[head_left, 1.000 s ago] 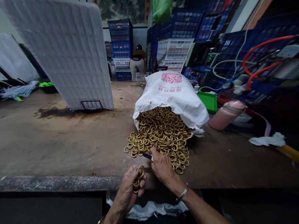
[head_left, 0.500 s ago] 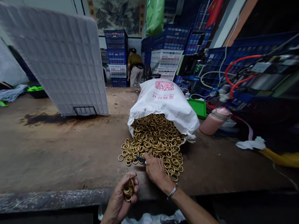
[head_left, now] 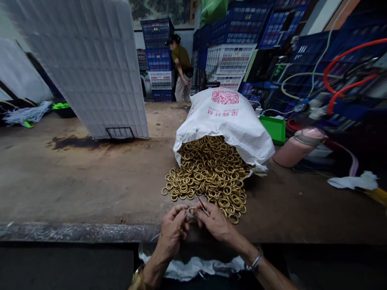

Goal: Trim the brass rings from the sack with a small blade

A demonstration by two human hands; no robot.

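Observation:
A heap of brass rings [head_left: 207, 174] spills out of a white sack [head_left: 226, 122] lying on the brown worktable [head_left: 70, 184]. My left hand [head_left: 173, 233] is closed on a bunch of brass rings at the table's near edge. My right hand [head_left: 216, 223] is closed on a thin dark tool [head_left: 202, 205], its tip pointing up toward the heap. Both hands meet at one ring [head_left: 192, 210] held between their fingertips, just in front of the heap.
A white gridded panel [head_left: 87, 68] stands upright at the back left. A pink flask [head_left: 298, 147], a green box [head_left: 271, 128], hoses and a white rag [head_left: 350, 181] lie to the right. Blue and white crates are stacked behind, where another person [head_left: 180, 66] stands.
My right hand has drawn back from the heap toward my left hand. Both now pinch one ring together. The person at the back has straightened up.

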